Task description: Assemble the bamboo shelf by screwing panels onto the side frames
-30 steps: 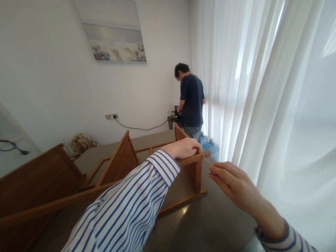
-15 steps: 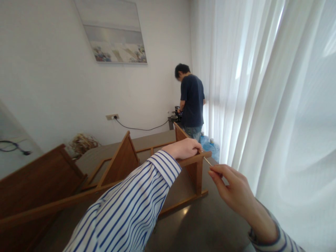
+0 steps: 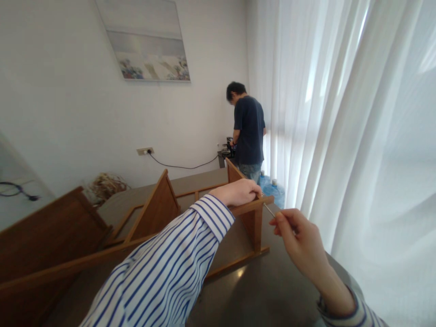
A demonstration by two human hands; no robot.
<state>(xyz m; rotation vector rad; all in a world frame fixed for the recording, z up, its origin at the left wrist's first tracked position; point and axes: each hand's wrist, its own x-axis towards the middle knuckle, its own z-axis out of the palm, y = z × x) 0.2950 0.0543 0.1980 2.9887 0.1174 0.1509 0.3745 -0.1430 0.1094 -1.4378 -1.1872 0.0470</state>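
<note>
My left hand (image 3: 238, 191) is closed over the top rail of a wooden frame (image 3: 254, 222) that lies on its side on a grey table (image 3: 265, 290). My right hand (image 3: 298, 240) pinches a thin metal rod-like tool (image 3: 269, 210) whose tip meets the end of that rail at the frame's corner. Both my sleeves are blue-and-white striped. The frame has slanted wooden panels (image 3: 156, 209) stretching back to the left.
A person in a dark shirt (image 3: 248, 131) stands at the far end, back turned, by a small stand. White curtains (image 3: 357, 127) hang on the right. A painting (image 3: 146, 41), a wall socket with cable (image 3: 145, 151) and blue water bottles (image 3: 272, 188) are behind.
My right hand has turned at the wrist and risen slightly while pinching the tool; the forearm swung lower. My left hand and the frame have stayed put.
</note>
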